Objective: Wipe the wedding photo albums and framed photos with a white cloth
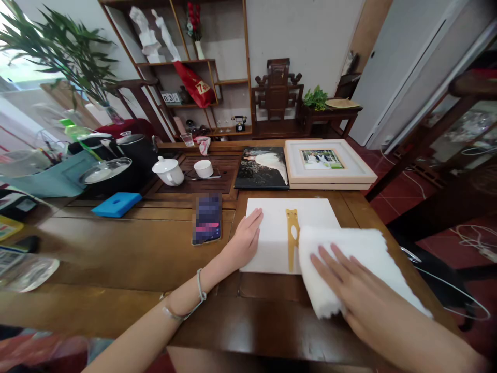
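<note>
Two flat open hands, gripping nothing: left hand [244, 241] pins a white square board [272, 233], right hand [349, 282] presses a white folded cloth [361, 254] on it, seemingly mid-wipe, so the board needs steadying.

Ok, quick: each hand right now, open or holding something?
Left hand: open, palm flat on the left edge of the white board.
Right hand: open, flat on the white cloth.

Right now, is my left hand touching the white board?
Touching. The head view shows the left hand lying flat, palm down, across the left edge of the white board, with no gap between them.
</note>
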Motion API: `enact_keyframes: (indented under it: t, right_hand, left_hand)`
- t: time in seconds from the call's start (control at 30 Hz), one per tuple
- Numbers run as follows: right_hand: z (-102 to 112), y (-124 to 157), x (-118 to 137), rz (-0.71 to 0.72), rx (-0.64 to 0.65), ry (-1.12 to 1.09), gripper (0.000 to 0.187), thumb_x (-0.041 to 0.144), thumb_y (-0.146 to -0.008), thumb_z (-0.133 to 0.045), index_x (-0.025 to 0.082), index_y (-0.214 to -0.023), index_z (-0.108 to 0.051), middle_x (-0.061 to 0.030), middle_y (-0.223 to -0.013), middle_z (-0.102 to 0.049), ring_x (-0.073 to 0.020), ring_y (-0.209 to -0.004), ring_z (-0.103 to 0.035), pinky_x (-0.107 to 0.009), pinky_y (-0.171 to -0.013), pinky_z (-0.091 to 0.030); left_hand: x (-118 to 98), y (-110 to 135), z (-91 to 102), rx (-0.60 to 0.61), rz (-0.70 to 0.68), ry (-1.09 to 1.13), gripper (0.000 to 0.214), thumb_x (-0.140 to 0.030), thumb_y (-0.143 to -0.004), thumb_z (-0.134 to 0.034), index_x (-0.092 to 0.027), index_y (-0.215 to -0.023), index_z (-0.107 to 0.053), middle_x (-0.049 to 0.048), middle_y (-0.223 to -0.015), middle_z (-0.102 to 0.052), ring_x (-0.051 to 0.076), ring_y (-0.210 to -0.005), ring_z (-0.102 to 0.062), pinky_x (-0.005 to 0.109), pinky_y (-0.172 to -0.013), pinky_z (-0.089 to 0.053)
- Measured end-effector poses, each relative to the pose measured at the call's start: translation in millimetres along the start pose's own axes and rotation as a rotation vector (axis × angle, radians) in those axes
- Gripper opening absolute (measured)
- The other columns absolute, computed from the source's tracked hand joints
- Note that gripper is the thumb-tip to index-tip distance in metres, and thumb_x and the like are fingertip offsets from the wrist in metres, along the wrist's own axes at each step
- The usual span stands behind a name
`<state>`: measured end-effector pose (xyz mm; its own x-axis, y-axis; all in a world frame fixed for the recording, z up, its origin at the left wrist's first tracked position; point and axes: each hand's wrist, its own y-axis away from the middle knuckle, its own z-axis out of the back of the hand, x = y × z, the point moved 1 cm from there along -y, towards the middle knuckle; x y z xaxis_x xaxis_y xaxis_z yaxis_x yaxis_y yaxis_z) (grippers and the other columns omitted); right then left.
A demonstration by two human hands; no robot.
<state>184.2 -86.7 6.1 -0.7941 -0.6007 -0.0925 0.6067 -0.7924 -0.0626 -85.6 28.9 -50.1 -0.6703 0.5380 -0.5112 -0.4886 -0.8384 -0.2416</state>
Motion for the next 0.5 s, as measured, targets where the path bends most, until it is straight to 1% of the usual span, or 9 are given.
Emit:
enact_keyframes:
  t: [0.07,0.1,0.17,0.27,0.3,0.37,0.43,0.5]
  right_hand:
    - [5.5,17.6,7.5,0.047,-0.015,-0.003,0.095,0.002,-0.058,-0.044,0.017,-0.152,-0.030,-0.0114,-0.151,-0.041,-0.0349,-0.136,-0.040,-0.051,-0.097,-0.052]
    - [6.9,19.9,6.0,0.050,-0.007,-0.013,0.096,0.002,-0.058,-0.044,0.018,-0.152,-0.030,-0.0102,-0.151,-0.041,-0.0334,-0.135,-0.041,-0.050,-0.097,-0.052]
    - [6.4,10.9,-6.1,0.020,0.026,-0.046,0.092,0.003,-0.060,-0.043,0.018,-0.151,-0.034,-0.0088,-0.152,-0.040,-0.0309,-0.136,-0.041,-0.049,-0.101,-0.050]
    - [-2.8,-26.1,-35.6,-0.057,0.061,-0.111,0.085,0.004,-0.065,-0.042,0.016,-0.149,-0.037,-0.0089,-0.154,-0.035,-0.0306,-0.141,-0.030,-0.052,-0.110,-0.038]
    - [-7.3,-40.8,-45.5,-0.083,0.056,-0.128,0.083,0.004,-0.066,-0.043,0.015,-0.149,-0.038,-0.0093,-0.155,-0.034,-0.0305,-0.143,-0.026,-0.052,-0.113,-0.033]
    - [-16.4,-68.3,-61.8,-0.139,0.020,-0.145,0.079,0.007,-0.070,-0.044,0.014,-0.148,-0.039,-0.0105,-0.155,-0.035,-0.0308,-0.144,-0.024,-0.053,-0.115,-0.028]
    - [-23.2,-89.7,-72.1,-0.194,-0.025,-0.149,0.075,0.010,-0.073,-0.045,0.013,-0.147,-0.039,-0.0117,-0.154,-0.035,-0.0311,-0.144,-0.023,-0.053,-0.115,-0.026]
    - [-25.7,-101.8,-74.8,-0.234,-0.049,-0.147,0.073,0.010,-0.074,-0.045,0.012,-0.148,-0.039,-0.0127,-0.155,-0.034,-0.0312,-0.145,-0.021,-0.054,-0.116,-0.024]
  left_hand:
    - [-0.1,0.2,0.1,-0.005,-0.005,0.001,0.048,-0.019,-0.099,-0.028,-0.011,-0.146,-0.036,0.0169,-0.155,-0.034,0.025,-0.146,-0.027,0.048,-0.120,-0.025]
    - [-0.1,0.3,0.0,-0.007,-0.006,0.000,0.048,-0.020,-0.099,-0.028,-0.011,-0.146,-0.036,0.0170,-0.155,-0.035,0.025,-0.146,-0.027,0.048,-0.120,-0.026]
    - [0.0,0.4,-0.1,-0.008,-0.007,-0.003,0.048,-0.020,-0.100,-0.027,-0.012,-0.146,-0.036,0.0169,-0.155,-0.035,0.025,-0.146,-0.027,0.049,-0.120,-0.026]
    - [0.5,0.4,-0.5,-0.010,-0.011,-0.004,0.048,-0.020,-0.099,-0.027,-0.011,-0.146,-0.036,0.0171,-0.155,-0.034,0.025,-0.146,-0.027,0.050,-0.119,-0.026]
    - [0.9,0.4,-0.7,-0.011,-0.014,-0.004,0.049,-0.019,-0.099,-0.027,-0.011,-0.146,-0.035,0.0171,-0.155,-0.033,0.026,-0.146,-0.027,0.050,-0.119,-0.026]
    - [1.8,0.4,-1.2,-0.014,-0.020,0.000,0.049,-0.018,-0.099,-0.027,-0.011,-0.146,-0.035,0.0171,-0.155,-0.033,0.025,-0.146,-0.027,0.050,-0.119,-0.025]
    - [2.9,0.3,-1.6,-0.019,-0.027,0.008,0.049,-0.018,-0.099,-0.028,-0.012,-0.146,-0.036,0.0171,-0.155,-0.034,0.025,-0.147,-0.027,0.050,-0.119,-0.025]
    - [3.6,0.3,-2.1,-0.022,-0.029,0.012,0.048,-0.019,-0.099,-0.028,-0.012,-0.146,-0.036,0.0173,-0.155,-0.034,0.025,-0.146,-0.027,0.050,-0.119,-0.026]
